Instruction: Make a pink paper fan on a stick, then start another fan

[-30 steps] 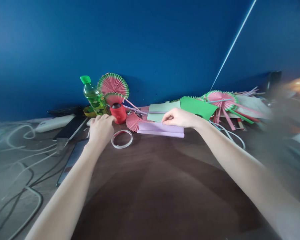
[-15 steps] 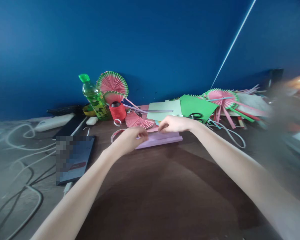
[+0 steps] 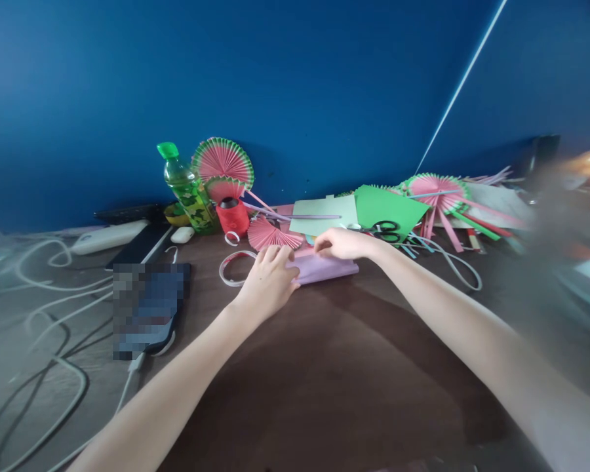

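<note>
Purple paper [image 3: 324, 267]: on the table [image 3: 334, 380] straight ahead of me, a folded strip; its left end is covered by my own hand, so the full outline cannot be read.
Long axis: left to right across my front, right end slightly farther from me than the left.
Left hand [image 3: 269, 278]: at the paper's left end, the nearer of my two to my body; the paper extends rightward from these fingers.
Left fingers: bent over that end, thumb toward the near edge; whether they pinch or only press, I cannot tell.
Right hand [image 3: 341, 244]: over the far long edge, coming in from the right; the paper lies below and on the near side of its fingertips.
Right fingers: curled downward, tips at the far edge; contact likely, a firm pinch not confirmed.
Key relation: my hands sit at an offset along the strip, left on the end, right on the far edge, with the right end free of both.
Tape roll [image 3: 221, 270]: flat, just left of my left hand.
Pink fan [image 3: 273, 236]: just beyond my left fingers.
Mint card [image 3: 309, 226]: behind the paper.
Scissors [image 3: 387, 229]: black handles, beyond my right wrist, against the bright green sheet [image 3: 391, 204].
</note>
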`<state>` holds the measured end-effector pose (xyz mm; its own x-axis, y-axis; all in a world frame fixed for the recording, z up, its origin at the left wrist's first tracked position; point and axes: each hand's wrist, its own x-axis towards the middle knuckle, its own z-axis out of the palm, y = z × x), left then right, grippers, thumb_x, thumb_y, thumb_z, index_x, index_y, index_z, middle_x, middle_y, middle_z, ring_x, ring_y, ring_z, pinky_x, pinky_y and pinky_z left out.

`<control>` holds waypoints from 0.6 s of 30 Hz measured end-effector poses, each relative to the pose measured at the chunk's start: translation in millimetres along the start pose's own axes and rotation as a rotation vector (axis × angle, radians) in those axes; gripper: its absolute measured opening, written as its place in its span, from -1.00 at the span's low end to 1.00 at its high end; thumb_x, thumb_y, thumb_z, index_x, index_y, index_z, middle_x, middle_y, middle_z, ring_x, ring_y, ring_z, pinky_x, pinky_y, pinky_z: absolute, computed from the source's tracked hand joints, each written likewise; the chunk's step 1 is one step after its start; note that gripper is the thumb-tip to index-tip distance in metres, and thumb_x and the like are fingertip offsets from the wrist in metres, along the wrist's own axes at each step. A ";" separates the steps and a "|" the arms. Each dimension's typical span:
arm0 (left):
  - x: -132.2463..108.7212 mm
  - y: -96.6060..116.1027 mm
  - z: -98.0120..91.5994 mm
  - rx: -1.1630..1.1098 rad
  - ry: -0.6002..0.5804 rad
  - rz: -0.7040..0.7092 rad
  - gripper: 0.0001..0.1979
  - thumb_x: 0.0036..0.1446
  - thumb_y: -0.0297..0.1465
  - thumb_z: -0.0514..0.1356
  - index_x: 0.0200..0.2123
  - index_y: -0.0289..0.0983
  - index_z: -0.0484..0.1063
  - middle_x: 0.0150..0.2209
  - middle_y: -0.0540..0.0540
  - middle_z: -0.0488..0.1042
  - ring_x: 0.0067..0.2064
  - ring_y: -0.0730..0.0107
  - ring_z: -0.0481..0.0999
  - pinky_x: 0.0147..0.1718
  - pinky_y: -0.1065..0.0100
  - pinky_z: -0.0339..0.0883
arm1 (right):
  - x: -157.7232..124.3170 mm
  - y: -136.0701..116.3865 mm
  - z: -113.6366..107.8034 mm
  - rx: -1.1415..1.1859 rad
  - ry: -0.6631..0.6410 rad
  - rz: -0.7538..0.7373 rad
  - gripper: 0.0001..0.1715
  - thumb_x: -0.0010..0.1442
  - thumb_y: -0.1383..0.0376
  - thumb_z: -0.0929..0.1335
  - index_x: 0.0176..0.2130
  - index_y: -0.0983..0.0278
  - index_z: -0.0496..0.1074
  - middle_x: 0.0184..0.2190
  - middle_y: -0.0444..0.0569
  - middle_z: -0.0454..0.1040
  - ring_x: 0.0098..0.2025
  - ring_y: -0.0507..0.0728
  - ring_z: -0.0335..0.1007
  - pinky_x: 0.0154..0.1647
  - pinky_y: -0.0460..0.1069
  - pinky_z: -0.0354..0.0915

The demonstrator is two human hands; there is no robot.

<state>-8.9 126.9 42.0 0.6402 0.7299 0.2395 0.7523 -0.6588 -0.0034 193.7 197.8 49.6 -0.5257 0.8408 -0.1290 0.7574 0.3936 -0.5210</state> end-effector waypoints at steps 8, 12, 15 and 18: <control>-6.1 10.6 10.3 -0.016 -0.115 -0.121 -0.87 0.10 -0.48 0.05 -0.25 -0.28 0.32 -0.26 -0.14 0.40 -0.17 0.23 0.38 -0.20 0.23 0.27 | -9.6 -12.7 5.6 -0.180 0.141 -0.006 -0.76 0.07 0.39 0.24 -0.32 0.29 0.49 -0.36 0.00 0.51 -0.37 0.08 0.35 -0.37 -0.04 0.16; -13.5 5.7 16.7 -0.067 -0.041 -0.118 -0.89 0.11 -0.45 0.07 -0.25 -0.27 0.32 -0.24 -0.14 0.38 -0.13 0.20 0.35 -0.12 0.19 0.24 | -22.4 -18.1 22.0 -0.426 0.486 -0.215 -0.71 0.20 0.37 0.18 -0.29 0.33 0.46 -0.27 0.07 0.46 -0.21 0.14 0.28 -0.24 0.01 0.12; -18.2 2.2 21.7 -0.073 0.014 -0.144 -0.92 0.11 -0.44 0.06 -0.29 -0.27 0.31 -0.26 -0.12 0.37 -0.18 0.21 0.34 -0.15 0.18 0.24 | -33.2 -18.2 40.8 -0.446 0.489 -0.411 -0.67 0.26 0.31 0.15 -0.34 0.32 0.43 -0.36 0.00 0.44 -0.27 0.09 0.25 -0.23 -0.02 0.12; -20.8 1.2 26.9 -0.079 0.059 -0.160 -0.93 0.12 -0.44 0.04 -0.32 -0.26 0.30 -0.29 -0.11 0.36 -0.22 0.24 0.33 -0.18 0.20 0.25 | -43.5 -15.6 55.2 -0.501 0.582 -0.477 -0.69 0.27 0.30 0.15 -0.29 0.30 0.42 -0.34 -0.01 0.44 -0.26 0.09 0.25 -0.23 -0.02 0.10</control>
<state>-17.1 115.8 10.9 0.5014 0.8160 0.2878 0.8278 -0.5491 0.1149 183.4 134.6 16.8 -0.6509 0.5485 0.5248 0.6607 0.7498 0.0358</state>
